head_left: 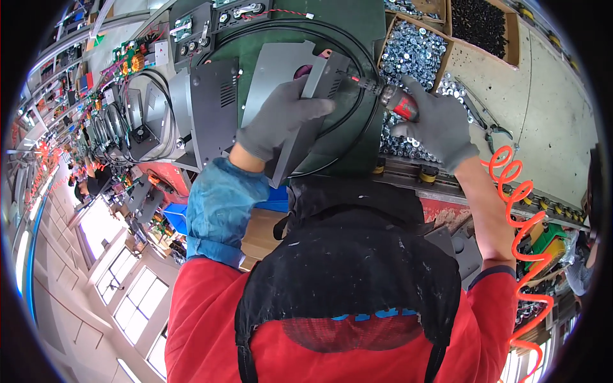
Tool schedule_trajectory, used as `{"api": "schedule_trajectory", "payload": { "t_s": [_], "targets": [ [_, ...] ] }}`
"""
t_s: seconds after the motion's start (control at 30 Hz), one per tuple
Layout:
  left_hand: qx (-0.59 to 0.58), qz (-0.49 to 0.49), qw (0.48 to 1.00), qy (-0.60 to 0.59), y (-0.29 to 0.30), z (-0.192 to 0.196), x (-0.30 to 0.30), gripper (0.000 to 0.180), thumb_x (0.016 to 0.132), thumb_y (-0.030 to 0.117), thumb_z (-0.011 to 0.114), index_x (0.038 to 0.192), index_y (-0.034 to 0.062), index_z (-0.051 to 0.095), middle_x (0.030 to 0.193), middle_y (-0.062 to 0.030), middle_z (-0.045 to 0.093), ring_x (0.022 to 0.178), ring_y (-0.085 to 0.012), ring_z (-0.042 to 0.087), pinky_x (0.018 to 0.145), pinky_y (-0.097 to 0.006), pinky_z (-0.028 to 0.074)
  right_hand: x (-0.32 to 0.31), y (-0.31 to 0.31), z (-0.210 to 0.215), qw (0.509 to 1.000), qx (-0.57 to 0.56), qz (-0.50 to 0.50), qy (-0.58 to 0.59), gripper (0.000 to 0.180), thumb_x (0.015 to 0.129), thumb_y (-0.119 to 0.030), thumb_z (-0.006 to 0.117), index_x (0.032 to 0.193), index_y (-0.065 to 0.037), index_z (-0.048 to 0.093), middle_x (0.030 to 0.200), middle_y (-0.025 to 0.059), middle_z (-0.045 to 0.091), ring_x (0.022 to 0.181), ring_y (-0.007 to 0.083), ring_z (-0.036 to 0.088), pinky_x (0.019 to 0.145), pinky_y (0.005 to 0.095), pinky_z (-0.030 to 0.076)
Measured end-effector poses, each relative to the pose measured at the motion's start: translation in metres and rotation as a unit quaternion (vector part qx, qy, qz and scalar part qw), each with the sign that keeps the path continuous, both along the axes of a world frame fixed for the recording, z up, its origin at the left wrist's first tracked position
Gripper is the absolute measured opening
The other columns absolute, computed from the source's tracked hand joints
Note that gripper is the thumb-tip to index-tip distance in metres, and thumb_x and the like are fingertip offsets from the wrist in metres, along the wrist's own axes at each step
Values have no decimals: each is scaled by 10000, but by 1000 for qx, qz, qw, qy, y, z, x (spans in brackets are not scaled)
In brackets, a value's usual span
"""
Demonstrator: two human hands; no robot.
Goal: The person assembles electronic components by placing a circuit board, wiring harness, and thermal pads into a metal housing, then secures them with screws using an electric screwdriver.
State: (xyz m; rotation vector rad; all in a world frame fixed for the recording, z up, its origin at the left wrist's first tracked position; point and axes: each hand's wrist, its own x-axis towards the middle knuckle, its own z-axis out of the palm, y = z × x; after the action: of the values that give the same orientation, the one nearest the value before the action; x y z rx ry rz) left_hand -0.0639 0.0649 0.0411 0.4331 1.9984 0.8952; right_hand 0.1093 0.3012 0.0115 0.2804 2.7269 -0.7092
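While the left hand (281, 118), in a grey glove, presses flat with its fingers spread a little on a dark grey metal box (313, 108), the right hand (437, 121), also gloved, is closed tight around a red and silver power screwdriver (396, 102). The tip of the tool touches the side of the box. The box sits on a green round stand (348, 25) with a black cable looped around it. Just behind the right hand, cardboard boxes (415, 48) full of shiny screws rest on the worktop (555, 108). An orange curly hose (520, 210) hangs down at the right. More grey metal boxes (191, 115) line up to the left.
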Motion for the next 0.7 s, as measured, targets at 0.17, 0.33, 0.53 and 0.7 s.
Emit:
{"api": "schedule_trajectory", "payload": {
  "t_s": [0.17,0.33,0.53,0.7],
  "targets": [
    [255,253,888,-288,-49,1,-19,425,923,98,576,1307,-78,527,1151,-165,649,967,-212,642,821,-311,534,43,-9,16,993,-80,-87,10,732,802,-670,625,1291,-141,500,747,146,674,718,367,678,602,453,511],
    [311,308,856,-274,-68,26,0,391,946,63,569,1300,-93,517,1131,-215,650,1001,-263,676,879,-321,583,64,-47,56,956,-244,-161,12,872,759,-772,590,1307,-99,501,817,182,683,790,399,686,671,442,530],
    [323,311,830,-332,-98,36,34,301,956,163,615,1157,-60,595,992,-165,679,740,-178,679,626,-258,579,64,-103,88,950,-277,-135,51,799,780,-709,637,1256,-73,549,856,194,687,831,393,693,723,420,533],
    [350,315,813,-343,-110,47,58,297,955,225,637,1105,-30,611,858,-97,630,704,-138,571,618,-256,487,58,-132,108,946,-308,-103,11,676,795,-582,702,1207,-64,566,820,176,674,799,363,691,689,407,523]
  ]
}}
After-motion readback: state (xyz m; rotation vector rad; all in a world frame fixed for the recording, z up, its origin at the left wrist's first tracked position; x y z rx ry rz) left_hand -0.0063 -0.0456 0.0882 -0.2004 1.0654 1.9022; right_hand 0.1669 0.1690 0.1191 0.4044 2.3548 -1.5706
